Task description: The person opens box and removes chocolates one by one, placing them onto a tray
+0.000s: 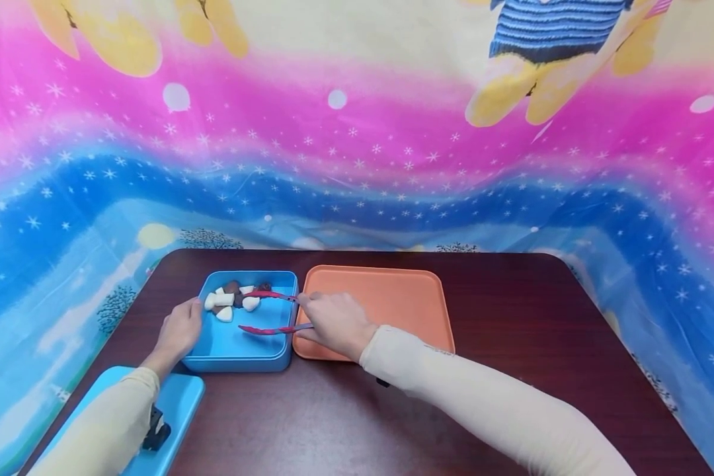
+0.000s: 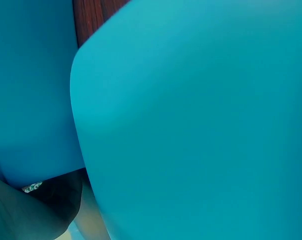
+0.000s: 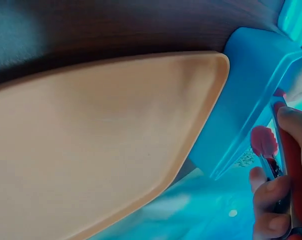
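An open blue box holds a cluster of small white and dark brown pebble-like pieces toward its back left. At the box's left wall, my left hand grips the rim. My right hand holds red-tipped tongs from the right, over the box. The tongs' arms are spread apart: the far tip overlaps the pieces in the head view, while the near one hangs over the bare box floor. Fingers curl round the tongs' red handle in the right wrist view.
An orange tray lies right against the box's right side, under the right forearm. A blue lid lies at the front left beneath the left forearm. A printed curtain hangs behind the dark wooden table.
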`<action>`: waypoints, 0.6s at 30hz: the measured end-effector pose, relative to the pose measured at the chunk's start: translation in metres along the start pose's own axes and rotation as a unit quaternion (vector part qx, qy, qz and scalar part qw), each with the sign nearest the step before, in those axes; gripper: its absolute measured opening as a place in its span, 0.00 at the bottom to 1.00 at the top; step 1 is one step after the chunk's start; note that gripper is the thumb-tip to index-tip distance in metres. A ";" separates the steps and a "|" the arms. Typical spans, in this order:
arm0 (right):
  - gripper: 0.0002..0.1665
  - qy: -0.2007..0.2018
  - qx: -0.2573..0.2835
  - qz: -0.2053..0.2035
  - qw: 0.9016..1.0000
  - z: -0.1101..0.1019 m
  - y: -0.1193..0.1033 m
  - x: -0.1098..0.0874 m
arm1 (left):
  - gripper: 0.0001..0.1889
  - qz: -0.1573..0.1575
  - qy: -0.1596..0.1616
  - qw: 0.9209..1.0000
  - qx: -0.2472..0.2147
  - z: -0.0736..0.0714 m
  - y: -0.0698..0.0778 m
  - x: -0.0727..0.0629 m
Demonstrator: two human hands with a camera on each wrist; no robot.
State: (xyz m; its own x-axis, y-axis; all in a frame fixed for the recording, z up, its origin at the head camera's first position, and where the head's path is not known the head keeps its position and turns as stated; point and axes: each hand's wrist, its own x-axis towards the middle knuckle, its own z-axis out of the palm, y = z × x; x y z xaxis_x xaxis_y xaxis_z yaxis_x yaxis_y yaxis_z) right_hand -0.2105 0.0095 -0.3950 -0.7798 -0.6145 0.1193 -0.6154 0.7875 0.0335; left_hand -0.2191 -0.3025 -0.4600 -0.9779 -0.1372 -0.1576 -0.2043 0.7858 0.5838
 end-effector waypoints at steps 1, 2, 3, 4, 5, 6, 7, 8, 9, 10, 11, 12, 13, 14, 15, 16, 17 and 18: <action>0.33 -0.001 -0.007 -0.002 1.000 0.000 -0.001 0.002 | 0.35 0.003 0.002 1.000 0.001 0.000 -0.001 0.000; 0.33 -0.002 -0.012 -0.002 1.000 0.000 -0.002 0.003 | 0.35 0.007 0.003 1.000 0.003 0.000 -0.001 0.000; 0.33 -0.003 -0.015 -0.002 1.000 0.000 -0.003 0.005 | 0.35 0.009 0.004 1.000 0.004 -0.001 -0.001 0.000; 0.33 -0.005 -0.020 -0.001 1.000 0.001 -0.004 0.006 | 0.35 0.012 0.005 1.000 0.006 -0.001 -0.001 0.000; 0.33 -0.007 -0.024 0.000 1.000 0.001 -0.005 0.007 | 0.35 0.011 0.002 1.000 0.004 -0.001 -0.001 0.000; 0.33 -0.008 -0.029 0.000 1.000 0.001 -0.006 0.008 | 0.35 0.011 0.002 1.000 0.004 -0.001 -0.001 0.000; 0.34 -0.009 -0.034 0.001 0.999 0.000 -0.007 0.010 | 0.35 0.011 0.001 1.000 0.003 -0.001 -0.001 0.000; 0.34 -0.012 -0.038 0.002 0.999 0.000 -0.008 0.011 | 0.35 0.009 0.000 1.000 0.003 -0.001 -0.001 0.000; 0.35 -0.015 -0.042 0.004 0.999 0.000 -0.009 0.012 | 0.35 0.008 -0.001 1.000 0.002 -0.001 -0.001 0.000; 0.35 -0.019 -0.047 0.005 0.999 0.000 -0.010 0.013 | 0.35 0.008 -0.001 1.000 0.002 -0.001 -0.001 0.000; 0.35 -0.022 -0.051 0.006 0.998 0.000 -0.011 0.015 | 0.35 0.008 -0.001 1.000 0.003 -0.001 0.000 0.000; 0.36 -0.026 -0.056 0.008 0.998 0.001 -0.012 0.016 | 0.35 0.007 -0.001 1.000 0.002 -0.001 0.000 0.000; 0.36 -0.032 -0.058 0.010 0.998 0.000 -0.014 0.017 | 0.35 0.007 -0.002 1.000 0.001 -0.001 0.000 0.000; 0.35 -0.036 -0.060 0.012 0.997 0.001 -0.015 0.017 | 0.35 0.006 -0.003 1.000 0.001 -0.001 0.000 0.000; 0.35 -0.038 -0.063 0.012 0.997 0.002 -0.016 0.018 | 0.35 0.005 -0.003 1.000 0.000 -0.001 0.000 0.000; 0.34 -0.039 -0.067 0.012 0.997 0.002 -0.017 0.019 | 0.35 0.004 -0.004 1.000 -0.001 0.000 -0.001 0.001; 0.33 -0.040 -0.070 0.012 0.997 0.002 -0.018 0.019 | 0.35 0.002 -0.005 1.000 -0.001 0.000 -0.001 0.001; 0.33 -0.042 -0.072 0.011 0.996 0.003 -0.019 0.020 | 0.35 0.002 -0.004 1.000 -0.001 0.000 -0.001 0.001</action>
State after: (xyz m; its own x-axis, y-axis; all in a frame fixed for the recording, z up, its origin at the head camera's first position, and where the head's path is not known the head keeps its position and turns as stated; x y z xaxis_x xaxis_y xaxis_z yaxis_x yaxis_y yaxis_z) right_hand -0.2147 -0.0176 -0.3961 -0.8036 -0.5939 0.0385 -0.5798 0.7958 0.1745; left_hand -0.2199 -0.3031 -0.4609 -0.9782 -0.1290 -0.1626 -0.2010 0.7846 0.5865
